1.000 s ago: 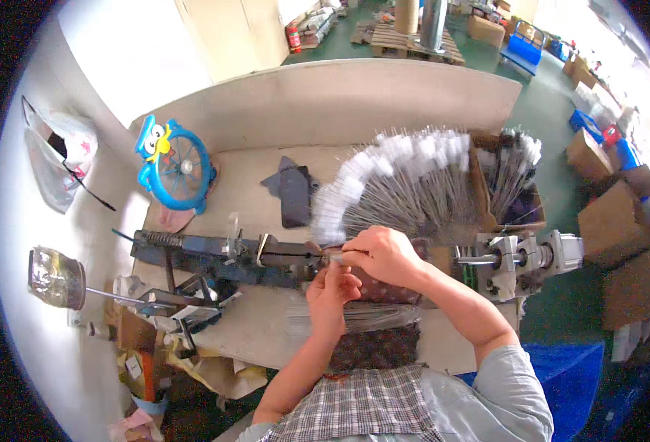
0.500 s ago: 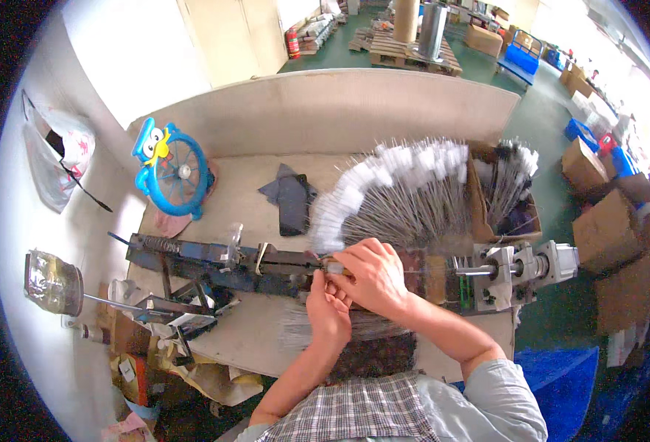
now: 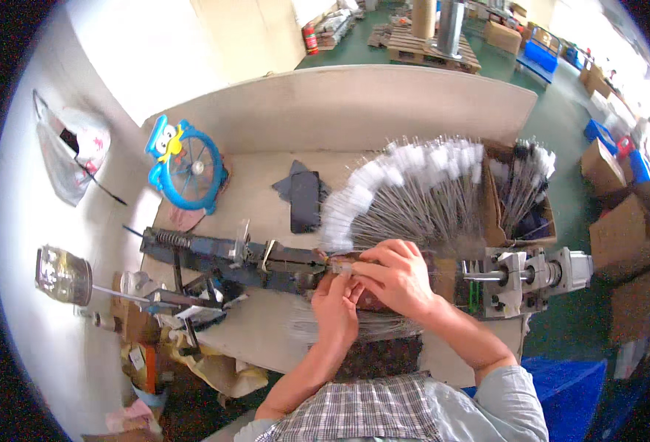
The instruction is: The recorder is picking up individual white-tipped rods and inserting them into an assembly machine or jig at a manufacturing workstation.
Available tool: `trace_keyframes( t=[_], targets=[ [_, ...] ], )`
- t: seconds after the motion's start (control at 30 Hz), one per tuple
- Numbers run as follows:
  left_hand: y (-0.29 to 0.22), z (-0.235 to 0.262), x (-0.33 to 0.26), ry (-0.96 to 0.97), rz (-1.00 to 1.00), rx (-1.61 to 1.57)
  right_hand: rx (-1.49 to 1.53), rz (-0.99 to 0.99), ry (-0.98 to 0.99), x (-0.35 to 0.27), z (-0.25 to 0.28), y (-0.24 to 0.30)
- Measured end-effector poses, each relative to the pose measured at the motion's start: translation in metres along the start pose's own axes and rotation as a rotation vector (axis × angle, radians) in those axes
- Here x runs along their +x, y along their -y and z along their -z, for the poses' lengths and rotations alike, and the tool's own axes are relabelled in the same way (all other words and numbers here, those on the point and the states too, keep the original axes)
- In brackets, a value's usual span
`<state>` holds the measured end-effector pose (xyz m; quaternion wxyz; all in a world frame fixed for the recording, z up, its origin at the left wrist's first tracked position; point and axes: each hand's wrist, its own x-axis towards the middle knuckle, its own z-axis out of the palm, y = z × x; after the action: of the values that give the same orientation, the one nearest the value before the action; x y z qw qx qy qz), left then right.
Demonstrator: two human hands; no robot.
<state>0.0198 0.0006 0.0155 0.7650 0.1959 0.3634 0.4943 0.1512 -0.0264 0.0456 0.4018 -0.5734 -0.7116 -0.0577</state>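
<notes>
My left hand (image 3: 335, 308) and my right hand (image 3: 398, 278) meet at the right end of a long dark metal fixture (image 3: 284, 267) on the bench. Their fingers are pinched close together, the right ones slightly above and to the right of the left. Whatever lies between the fingertips is too small and blurred to name. Just beyond the hands, a fan of thin wire brushes (image 3: 413, 195) with white bristle tips lies on the bench. More thin wires (image 3: 384, 324) lie under and behind my wrists.
A motor-like machine with a metal spindle (image 3: 513, 276) stands at the bench's right end. Behind it is a cardboard box (image 3: 493, 199) of brushes. A phone (image 3: 305, 201) and a blue cartoon fan (image 3: 192, 173) sit farther back. A low panel (image 3: 354, 107) bounds the far edge.
The whole view has shifted, so the bench appears farther right. My right hand has drawn a little rightward from the fixture's end; my left hand stays close to it.
</notes>
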Motion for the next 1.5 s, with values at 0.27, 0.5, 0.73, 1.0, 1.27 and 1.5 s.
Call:
trace_keyframes(
  t=[0.27,0.5,0.73,1.0,1.27,1.5],
  targets=[
    [-0.004,0.004,0.002,0.052,0.01,-0.062,-0.001,-0.043,-0.001,0.006,-0.006,0.016],
    [0.001,0.007,0.004,-0.009,0.06,-0.139,-0.01,-0.057,0.033,0.006,-0.007,0.017],
    [-0.003,0.009,-0.001,0.067,0.03,-0.157,-0.038,-0.128,-0.012,0.007,-0.014,0.023],
    [0.005,0.013,0.005,0.08,-0.012,-0.14,-0.044,-0.062,0.006,0.006,-0.004,0.018],
    [-0.004,0.009,-0.001,0.081,0.026,-0.086,-0.202,-0.111,0.155,0.002,0.021,0.02],
    [-0.011,0.007,-0.007,0.109,0.098,-0.051,-0.158,-0.061,0.128,-0.017,0.019,0.013]
  ],
)
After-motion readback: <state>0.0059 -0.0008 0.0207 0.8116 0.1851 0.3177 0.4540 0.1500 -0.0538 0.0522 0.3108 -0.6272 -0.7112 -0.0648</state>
